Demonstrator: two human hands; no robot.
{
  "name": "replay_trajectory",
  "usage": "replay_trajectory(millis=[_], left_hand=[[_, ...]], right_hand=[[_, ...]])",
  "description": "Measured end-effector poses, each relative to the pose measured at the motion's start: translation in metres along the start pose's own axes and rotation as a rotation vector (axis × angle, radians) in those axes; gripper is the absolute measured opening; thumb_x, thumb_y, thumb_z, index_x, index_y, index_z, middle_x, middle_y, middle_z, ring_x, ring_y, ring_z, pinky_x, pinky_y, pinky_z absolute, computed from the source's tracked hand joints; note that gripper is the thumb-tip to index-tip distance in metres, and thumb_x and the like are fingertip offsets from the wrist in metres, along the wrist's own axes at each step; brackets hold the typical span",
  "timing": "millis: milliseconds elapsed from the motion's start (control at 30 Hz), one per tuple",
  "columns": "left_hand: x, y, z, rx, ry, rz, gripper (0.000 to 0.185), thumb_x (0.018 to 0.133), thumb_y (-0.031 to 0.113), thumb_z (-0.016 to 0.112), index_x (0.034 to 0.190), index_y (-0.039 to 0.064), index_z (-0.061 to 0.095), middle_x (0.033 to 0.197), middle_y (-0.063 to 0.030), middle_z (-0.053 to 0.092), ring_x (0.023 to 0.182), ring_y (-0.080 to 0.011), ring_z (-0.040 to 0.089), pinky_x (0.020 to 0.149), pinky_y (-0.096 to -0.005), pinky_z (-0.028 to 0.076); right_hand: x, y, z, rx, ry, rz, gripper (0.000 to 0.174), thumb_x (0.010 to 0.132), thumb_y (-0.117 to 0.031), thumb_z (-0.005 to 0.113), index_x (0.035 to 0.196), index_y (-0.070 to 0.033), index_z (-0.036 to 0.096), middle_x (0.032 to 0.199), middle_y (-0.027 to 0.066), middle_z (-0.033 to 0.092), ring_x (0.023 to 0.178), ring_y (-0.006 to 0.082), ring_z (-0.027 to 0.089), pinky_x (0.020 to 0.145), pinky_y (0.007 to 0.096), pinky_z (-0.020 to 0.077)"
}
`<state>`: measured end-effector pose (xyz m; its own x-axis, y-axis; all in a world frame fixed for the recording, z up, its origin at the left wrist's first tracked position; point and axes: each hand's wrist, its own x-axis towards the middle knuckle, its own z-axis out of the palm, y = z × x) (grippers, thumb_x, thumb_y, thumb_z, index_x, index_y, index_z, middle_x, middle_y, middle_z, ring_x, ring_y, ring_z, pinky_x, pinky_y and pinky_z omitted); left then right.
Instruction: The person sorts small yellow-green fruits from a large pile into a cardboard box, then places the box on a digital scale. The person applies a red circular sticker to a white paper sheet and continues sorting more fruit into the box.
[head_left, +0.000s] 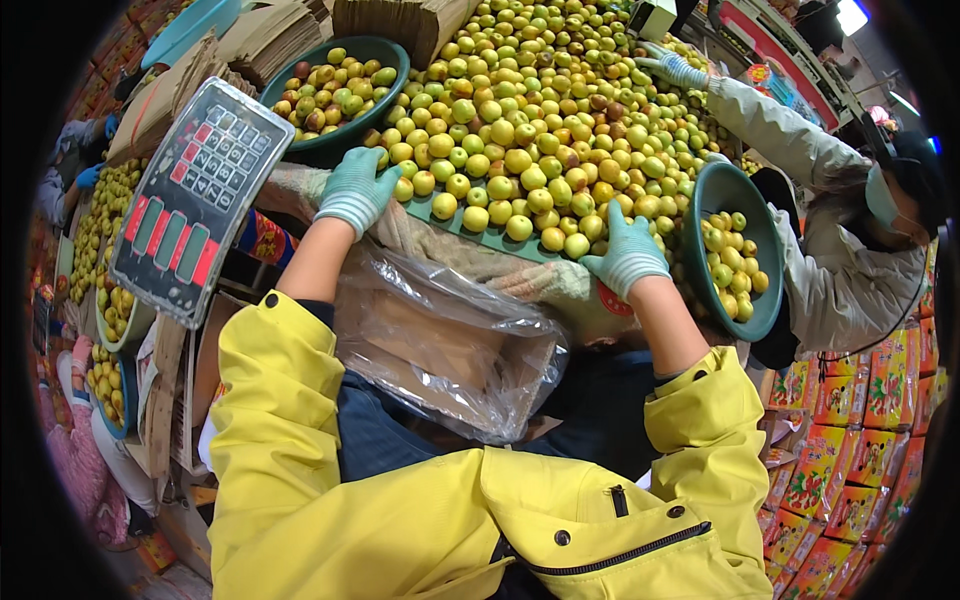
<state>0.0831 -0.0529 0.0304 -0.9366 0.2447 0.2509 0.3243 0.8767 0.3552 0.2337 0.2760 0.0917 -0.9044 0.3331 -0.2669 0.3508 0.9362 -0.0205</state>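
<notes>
Green-and-white knit gloves cover both of my hands. My left hand (358, 190) rests at the near left edge of a large heap of green-brown jujubes (525, 135), thumb apart from the fingers. My right hand (631, 250) is at the heap's near right edge, fingers spread against the fruit. Between the hands, a green tray or board (487, 235) shows under the front jujubes; whether either hand touches it is hidden. Below, close to my lap, stands a cardboard box (420, 330) lined with a clear plastic bag (517, 405); no fruit shows inside.
A scale's keypad and display panel (199, 202) stands at left. Green basins of jujubes flank the heap, one at back left (401, 64), one at right (772, 262). A co-worker's gloved hand (675, 66) reaches in at far right. Printed cartons (840, 450) are stacked at lower right.
</notes>
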Motion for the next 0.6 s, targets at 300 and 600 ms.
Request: replay_trajectory(millis=[300, 600], left_hand=[[0.044, 0.031, 0.002, 0.087, -0.455, -0.226, 0.082, 0.082, 0.072, 0.055, 0.148, 0.025, 0.040, 0.135, -0.0246, 0.045, 0.115, -0.0411, 0.059, 0.100, -0.0439, 0.048], [0.014, 0.045, -0.002, -0.057, -0.592, 0.315, 0.062, 0.082, 0.053, 0.069, 0.131, 0.019, 0.058, 0.120, -0.0145, 0.057, 0.104, -0.0346, 0.062, 0.092, -0.0393, 0.050]], right_hand=[[0.050, -0.036, 0.019, 0.247, 0.018, -0.223, 0.122, 0.048, -0.034, 0.092, 0.152, -0.024, 0.029, 0.149, 0.0264, 0.026, 0.129, 0.0435, 0.047, 0.107, 0.0437, 0.0451], [0.052, -0.078, 0.043, 0.558, -0.152, -0.649, 0.110, 0.059, -0.034, 0.089, 0.150, -0.016, 0.032, 0.128, 0.0241, 0.049, 0.118, 0.0397, 0.053, 0.101, 0.0423, 0.0471]])
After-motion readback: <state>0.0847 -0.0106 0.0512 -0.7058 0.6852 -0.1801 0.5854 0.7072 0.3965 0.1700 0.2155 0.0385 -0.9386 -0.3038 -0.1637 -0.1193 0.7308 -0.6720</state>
